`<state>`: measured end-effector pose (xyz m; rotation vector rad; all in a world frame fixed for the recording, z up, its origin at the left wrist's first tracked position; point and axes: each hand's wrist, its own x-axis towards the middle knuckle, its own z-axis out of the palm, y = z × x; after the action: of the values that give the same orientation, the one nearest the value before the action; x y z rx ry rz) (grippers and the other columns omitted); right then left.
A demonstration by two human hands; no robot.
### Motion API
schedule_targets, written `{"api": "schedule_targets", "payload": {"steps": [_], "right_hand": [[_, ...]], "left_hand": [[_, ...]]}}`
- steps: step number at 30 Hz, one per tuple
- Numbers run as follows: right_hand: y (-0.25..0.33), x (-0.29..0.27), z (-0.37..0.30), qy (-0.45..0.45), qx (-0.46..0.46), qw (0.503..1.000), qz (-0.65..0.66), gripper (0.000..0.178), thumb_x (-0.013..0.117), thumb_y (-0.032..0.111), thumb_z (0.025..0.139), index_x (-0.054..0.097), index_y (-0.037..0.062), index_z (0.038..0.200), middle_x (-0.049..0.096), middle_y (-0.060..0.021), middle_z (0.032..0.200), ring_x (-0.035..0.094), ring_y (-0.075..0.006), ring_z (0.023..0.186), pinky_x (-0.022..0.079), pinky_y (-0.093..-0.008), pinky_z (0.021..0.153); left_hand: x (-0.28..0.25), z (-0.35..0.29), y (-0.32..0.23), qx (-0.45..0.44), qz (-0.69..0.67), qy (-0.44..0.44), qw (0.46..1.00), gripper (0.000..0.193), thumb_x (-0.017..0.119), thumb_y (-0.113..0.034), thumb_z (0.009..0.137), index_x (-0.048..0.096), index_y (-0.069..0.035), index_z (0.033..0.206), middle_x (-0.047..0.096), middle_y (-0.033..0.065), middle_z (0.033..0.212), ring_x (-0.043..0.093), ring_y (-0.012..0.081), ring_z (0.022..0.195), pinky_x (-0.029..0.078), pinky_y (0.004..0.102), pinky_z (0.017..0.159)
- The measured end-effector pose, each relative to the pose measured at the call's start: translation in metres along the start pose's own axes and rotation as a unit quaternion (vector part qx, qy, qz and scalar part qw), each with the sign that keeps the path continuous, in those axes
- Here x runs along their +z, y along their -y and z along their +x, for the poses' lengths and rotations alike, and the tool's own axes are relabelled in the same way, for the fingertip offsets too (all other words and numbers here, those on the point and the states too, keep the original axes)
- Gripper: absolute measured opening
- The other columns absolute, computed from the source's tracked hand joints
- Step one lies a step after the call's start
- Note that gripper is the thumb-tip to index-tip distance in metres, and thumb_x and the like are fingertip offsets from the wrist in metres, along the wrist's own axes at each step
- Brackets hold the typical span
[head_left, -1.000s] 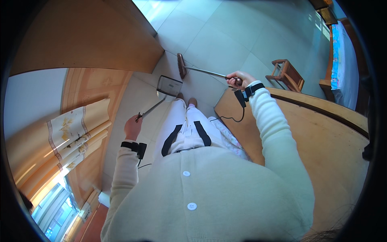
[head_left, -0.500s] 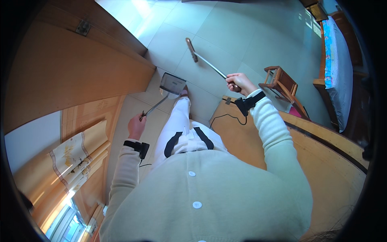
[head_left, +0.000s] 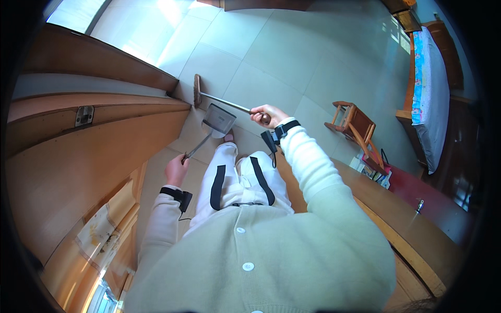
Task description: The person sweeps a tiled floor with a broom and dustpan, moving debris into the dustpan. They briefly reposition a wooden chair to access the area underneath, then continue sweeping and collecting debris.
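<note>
Right hand [head_left: 270,116]: fingers curled fully round the handle end of a broom [head_left: 225,102], no gap seen in the grip. Metal shaft runs from the hand toward the far left. Broom head [head_left: 197,91], brown, lies at the far left end, near the foot of the door frame [head_left: 130,62].

Left hand [head_left: 177,171]: grip closed round the handle of a dustpan [head_left: 222,119]. Handle slants away to the right, up to the pan. Pan is grey, just beside the broom head, on its near right side; a narrow strip of floor [head_left: 282,57] shows between the two. Cannot tell whether the pan touches the floor.

Dark wristband [head_left: 175,195] on the left wrist, a second band on the right. One slippered foot [head_left: 229,137] just to the near side of the pan.

Surroundings: brown wooden door [head_left: 99,167] along the left, metal plate [head_left: 84,116] on its edge. Patterned curtain [head_left: 99,229] at near left. Wooden stool [head_left: 357,125] to the right, well apart from the broom. Bed [head_left: 433,104] with pale cover at the far right.
</note>
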<state>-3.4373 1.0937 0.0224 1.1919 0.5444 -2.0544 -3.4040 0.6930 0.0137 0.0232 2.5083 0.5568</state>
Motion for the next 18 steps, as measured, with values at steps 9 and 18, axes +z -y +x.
{"api": "schedule_targets", "payload": {"steps": [9, 18], "right_hand": [[0.094, -0.098, -0.125, -0.174, -0.093, 0.98, 0.011, 0.007, 0.053, 0.002, 0.088, 0.047, -0.0032, 0.086, 0.054, -0.0096, 0.074, 0.046, -0.0046, 0.05, 0.042, -0.0132, 0.04], [0.151, -0.117, -0.163, -0.138, -0.194, 0.966, -0.101, 0.021, 0.055, -0.003, 0.085, 0.046, -0.005, 0.104, 0.052, -0.0102, 0.072, 0.05, -0.0118, 0.054, 0.043, -0.02, 0.045]], "left_hand": [[-0.014, 0.043, -0.062, -0.005, 0.033, 0.01, 0.999, 0.028, 0.058, -0.032, 0.081, 0.067, -0.012, 0.099, 0.067, 0.0132, 0.091, 0.062, 0.0329, 0.085, 0.049, 0.0424, 0.072], [-0.009, 0.073, -0.143, -0.067, 0.023, -0.03, 0.997, 0.031, 0.056, -0.03, 0.081, 0.067, -0.01, 0.103, 0.066, 0.0144, 0.096, 0.062, 0.0328, 0.089, 0.049, 0.0411, 0.078]]}}
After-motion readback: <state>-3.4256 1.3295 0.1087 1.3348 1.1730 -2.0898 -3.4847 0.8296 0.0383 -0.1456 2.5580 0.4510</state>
